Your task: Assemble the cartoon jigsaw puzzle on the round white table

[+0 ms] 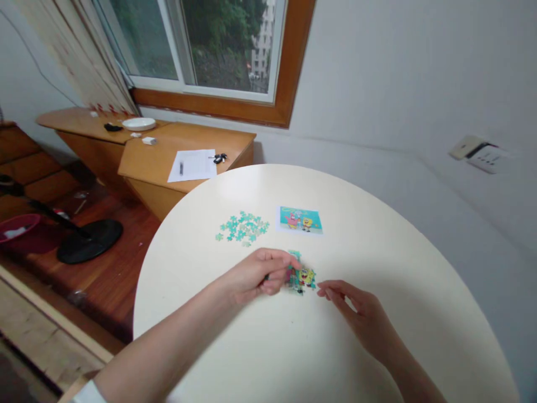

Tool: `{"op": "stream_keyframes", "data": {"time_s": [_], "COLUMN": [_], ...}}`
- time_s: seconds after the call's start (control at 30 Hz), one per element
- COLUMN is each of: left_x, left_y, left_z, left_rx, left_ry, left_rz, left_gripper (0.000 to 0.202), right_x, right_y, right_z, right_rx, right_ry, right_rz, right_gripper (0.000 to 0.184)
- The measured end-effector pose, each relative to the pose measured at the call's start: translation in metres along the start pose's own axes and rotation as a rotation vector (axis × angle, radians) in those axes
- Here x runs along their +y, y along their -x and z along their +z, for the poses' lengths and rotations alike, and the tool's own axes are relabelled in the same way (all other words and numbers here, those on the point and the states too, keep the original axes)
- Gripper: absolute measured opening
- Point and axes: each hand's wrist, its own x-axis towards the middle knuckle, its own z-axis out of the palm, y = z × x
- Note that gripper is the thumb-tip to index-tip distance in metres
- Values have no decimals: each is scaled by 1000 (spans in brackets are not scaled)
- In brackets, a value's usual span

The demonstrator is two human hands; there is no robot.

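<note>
One curled left hand (264, 272) overlaps a knobbly jigsaw (307, 276) beside the right hand (357, 309), each grip's hold unclear.

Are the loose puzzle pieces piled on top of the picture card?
No, the loose puzzle pieces lie on the white table, to the left of the picture card.

Site is prob. a home rm., as shown by curtain (78, 42), wood-trimmed window (222, 47), low cab. (235, 141) w/ dish (140, 123), wall outlet (486, 158), red bin (44, 240) on wood flr. (111, 280), and rnd.-edged table (361, 229) w/ jigsaw pcs. (244, 225).
</note>
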Motion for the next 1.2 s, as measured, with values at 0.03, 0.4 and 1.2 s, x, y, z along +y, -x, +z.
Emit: {"op": "stream_keyframes", "data": {"time_s": [0.03,0.4,1.2], "left_x": [11,57,37], "left_y": [3,27,12], "left_z": [-8,-112,-128], "left_rx": [76,962,889], "left_ry": [-57,-1289,-1535], "left_rz": [65,111,-189], "left_gripper": [17,20,25], "right_x": [0,-9,-2], "right_y": [0,5,4], "right_z": [-1,-5,0], "right_rx": [18,69,94], "right_ry": [-1,72,110], "right_rz": [-4,-42,-129], "right_gripper": [32,31,29]}}
